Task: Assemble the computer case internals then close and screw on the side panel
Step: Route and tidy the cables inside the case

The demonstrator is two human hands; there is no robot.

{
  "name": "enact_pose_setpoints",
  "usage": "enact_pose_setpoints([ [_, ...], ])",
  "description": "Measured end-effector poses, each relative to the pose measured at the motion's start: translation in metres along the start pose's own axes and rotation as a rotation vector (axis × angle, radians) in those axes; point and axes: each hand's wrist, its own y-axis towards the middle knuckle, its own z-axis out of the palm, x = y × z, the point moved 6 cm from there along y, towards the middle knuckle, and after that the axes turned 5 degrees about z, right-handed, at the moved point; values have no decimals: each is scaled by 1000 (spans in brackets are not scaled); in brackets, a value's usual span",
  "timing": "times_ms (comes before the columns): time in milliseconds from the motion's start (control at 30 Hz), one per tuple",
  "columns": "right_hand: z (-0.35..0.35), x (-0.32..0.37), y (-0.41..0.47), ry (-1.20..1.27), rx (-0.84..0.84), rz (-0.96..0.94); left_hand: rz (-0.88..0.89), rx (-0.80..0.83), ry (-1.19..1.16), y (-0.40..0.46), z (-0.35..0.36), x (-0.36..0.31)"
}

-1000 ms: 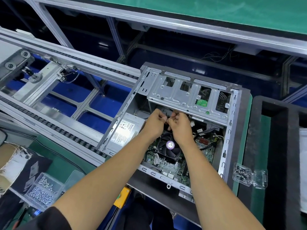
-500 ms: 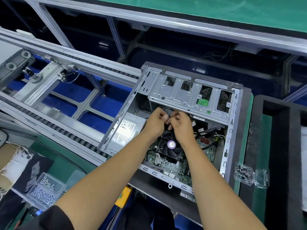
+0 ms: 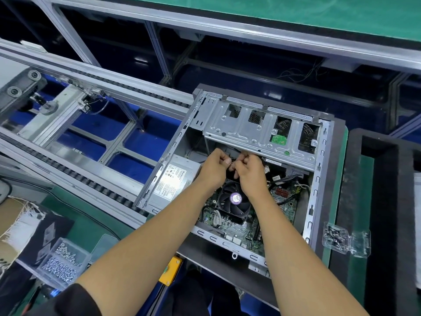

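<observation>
An open grey computer case [image 3: 319, 179] lies on its side on a dark pallet. Inside are a silver power supply [image 3: 173, 181], a black CPU fan [image 3: 234, 199] with a purple hub, the green motherboard [image 3: 237, 233] and a silver drive cage [image 3: 257, 131] across the top. Both hands meet just below the cage, above the fan. My left hand [image 3: 214, 167] and my right hand [image 3: 249, 172] have curled fingers pinching a small dark cable or connector between them; the part itself is mostly hidden by the fingers.
A clear plastic box of dark screws [image 3: 337, 238] lies right of the case. A clear bin of silver screws [image 3: 61, 265] sits at lower left. A conveyor rail [image 3: 91, 176] runs along the left. A black foam tray [image 3: 387, 201] stands at right, a yellow button box [image 3: 170, 270] below the case.
Both hands stay together at the same spot under the drive cage, with only small finger movements. The view has drifted slightly.
</observation>
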Motion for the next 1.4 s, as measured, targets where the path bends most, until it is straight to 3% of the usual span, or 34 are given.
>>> enact_pose_setpoints([
  [333, 1, 0, 0, -6, -6, -31, 43, 46, 28, -1, 0, -2],
  [700, 1, -1, -1, 54, -7, -39, 183, -24, 201, -2, -1, -12],
  [933, 0, -4, -1, 54, -53, -11, 190, 17, 81, -3, -1, -12],
  [1167, -2, -5, -3, 66, -99, -13, 85, 80, -35, -1, 1, -1],
  [1400, 0, -9, 0, 87, -101, -5, 145, 16, -6, 1, -4, -6],
])
